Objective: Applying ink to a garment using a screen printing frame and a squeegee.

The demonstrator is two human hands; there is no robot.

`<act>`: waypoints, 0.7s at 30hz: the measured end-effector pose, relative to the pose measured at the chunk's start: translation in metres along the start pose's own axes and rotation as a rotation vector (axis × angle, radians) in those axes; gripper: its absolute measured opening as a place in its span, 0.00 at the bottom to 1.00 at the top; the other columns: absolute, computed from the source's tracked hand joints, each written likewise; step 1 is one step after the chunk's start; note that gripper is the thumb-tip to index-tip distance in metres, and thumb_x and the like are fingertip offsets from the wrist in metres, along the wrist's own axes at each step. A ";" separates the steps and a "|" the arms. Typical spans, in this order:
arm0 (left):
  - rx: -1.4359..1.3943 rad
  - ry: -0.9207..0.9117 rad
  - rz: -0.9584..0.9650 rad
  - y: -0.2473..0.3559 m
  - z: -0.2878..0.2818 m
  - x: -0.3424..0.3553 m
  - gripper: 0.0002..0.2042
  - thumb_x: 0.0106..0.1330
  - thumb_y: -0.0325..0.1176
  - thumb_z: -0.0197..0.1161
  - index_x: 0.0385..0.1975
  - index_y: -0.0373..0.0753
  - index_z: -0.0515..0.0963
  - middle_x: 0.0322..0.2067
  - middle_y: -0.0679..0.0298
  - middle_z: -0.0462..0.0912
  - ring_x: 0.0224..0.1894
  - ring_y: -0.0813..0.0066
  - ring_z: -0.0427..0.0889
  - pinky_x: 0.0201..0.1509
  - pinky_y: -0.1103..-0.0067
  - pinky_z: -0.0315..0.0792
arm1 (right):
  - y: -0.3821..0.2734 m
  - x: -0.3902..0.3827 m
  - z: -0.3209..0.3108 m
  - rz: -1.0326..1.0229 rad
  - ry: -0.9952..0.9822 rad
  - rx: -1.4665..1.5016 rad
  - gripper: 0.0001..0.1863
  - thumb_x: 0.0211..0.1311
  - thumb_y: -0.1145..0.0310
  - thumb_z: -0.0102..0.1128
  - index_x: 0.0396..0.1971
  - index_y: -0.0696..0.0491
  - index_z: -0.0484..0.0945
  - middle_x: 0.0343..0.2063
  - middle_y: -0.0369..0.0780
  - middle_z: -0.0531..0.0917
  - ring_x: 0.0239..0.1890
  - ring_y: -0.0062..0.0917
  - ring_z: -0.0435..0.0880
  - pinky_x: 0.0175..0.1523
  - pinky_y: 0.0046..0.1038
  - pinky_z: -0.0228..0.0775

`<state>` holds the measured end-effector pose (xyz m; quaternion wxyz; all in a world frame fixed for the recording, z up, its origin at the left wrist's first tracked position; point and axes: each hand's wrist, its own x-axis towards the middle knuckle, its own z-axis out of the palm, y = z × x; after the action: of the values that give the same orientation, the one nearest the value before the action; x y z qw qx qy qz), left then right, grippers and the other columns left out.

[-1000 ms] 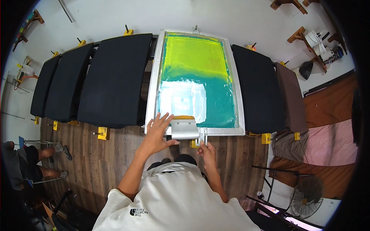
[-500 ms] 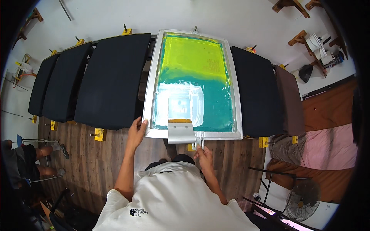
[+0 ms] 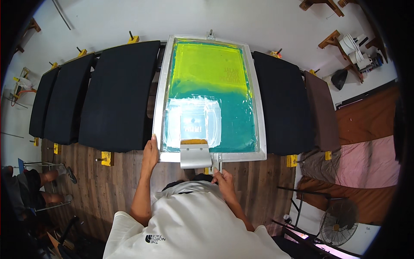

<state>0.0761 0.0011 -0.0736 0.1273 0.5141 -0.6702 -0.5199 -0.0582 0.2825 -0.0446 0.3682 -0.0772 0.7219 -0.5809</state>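
Note:
A silk-screen frame [image 3: 161,94] with an aluminium rim and a yellow-to-teal mesh lies over one of a row of platens. A metal squeegee [image 3: 195,155] rests on its near rim, an orange edge showing at the mesh. My left hand [image 3: 150,154] grips the frame's near left corner. My right hand [image 3: 222,178] is closed on a thin metal handle [image 3: 219,162] that sticks out under the near rim, right of the squeegee.
Black garments cover the platens to the left [image 3: 116,97] and right [image 3: 278,103], with a brown one [image 3: 322,110] further right. Yellow clamps [image 3: 106,158] mark the platen ends. A fan [image 3: 338,222] stands lower right. Another person's legs [image 3: 41,190] show at the left.
My left hand left the squeegee and moved left to the frame's corner. The screen frame has shifted left relative to the platens. My right hand stays on the handle.

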 end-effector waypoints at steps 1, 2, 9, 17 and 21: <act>0.006 0.012 0.004 0.001 0.001 0.000 0.38 0.75 0.63 0.36 0.42 0.24 0.76 0.38 0.46 0.78 0.41 0.63 0.74 0.52 0.69 0.68 | -0.001 0.000 -0.001 0.006 -0.014 -0.041 0.18 0.71 0.58 0.57 0.27 0.57 0.76 0.18 0.34 0.77 0.22 0.18 0.76 0.33 0.23 0.69; 0.007 0.008 0.002 0.001 0.001 0.002 0.38 0.75 0.63 0.36 0.42 0.24 0.76 0.38 0.46 0.78 0.41 0.63 0.74 0.52 0.69 0.68 | -0.001 0.001 -0.002 0.013 -0.028 -0.082 0.18 0.71 0.58 0.56 0.27 0.57 0.76 0.18 0.35 0.77 0.22 0.19 0.77 0.34 0.23 0.69; 0.049 0.076 0.011 0.017 0.002 -0.004 0.37 0.76 0.59 0.36 0.32 0.24 0.76 0.29 0.43 0.79 0.33 0.58 0.77 0.43 0.65 0.71 | 0.002 0.006 -0.017 0.038 -0.136 -0.089 0.19 0.72 0.56 0.54 0.32 0.58 0.78 0.21 0.35 0.80 0.27 0.18 0.79 0.38 0.23 0.69; 0.109 0.029 -0.098 0.021 -0.002 -0.007 0.40 0.75 0.62 0.34 0.45 0.22 0.77 0.38 0.42 0.81 0.42 0.57 0.79 0.53 0.67 0.70 | -0.018 0.011 -0.124 0.094 -0.444 -0.510 0.10 0.68 0.67 0.59 0.43 0.57 0.81 0.34 0.38 0.85 0.42 0.22 0.82 0.51 0.26 0.74; 0.118 0.095 -0.035 0.022 0.003 -0.006 0.37 0.77 0.57 0.33 0.36 0.23 0.77 0.32 0.38 0.80 0.37 0.49 0.80 0.45 0.62 0.71 | -0.047 0.018 -0.209 -0.010 -0.024 -0.663 0.09 0.68 0.68 0.57 0.40 0.57 0.81 0.31 0.39 0.84 0.38 0.22 0.82 0.48 0.26 0.73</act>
<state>0.0646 0.0066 -0.0547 0.1195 0.5563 -0.6838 -0.4567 -0.2159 0.4215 0.0009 0.3286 -0.2034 0.8667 -0.3154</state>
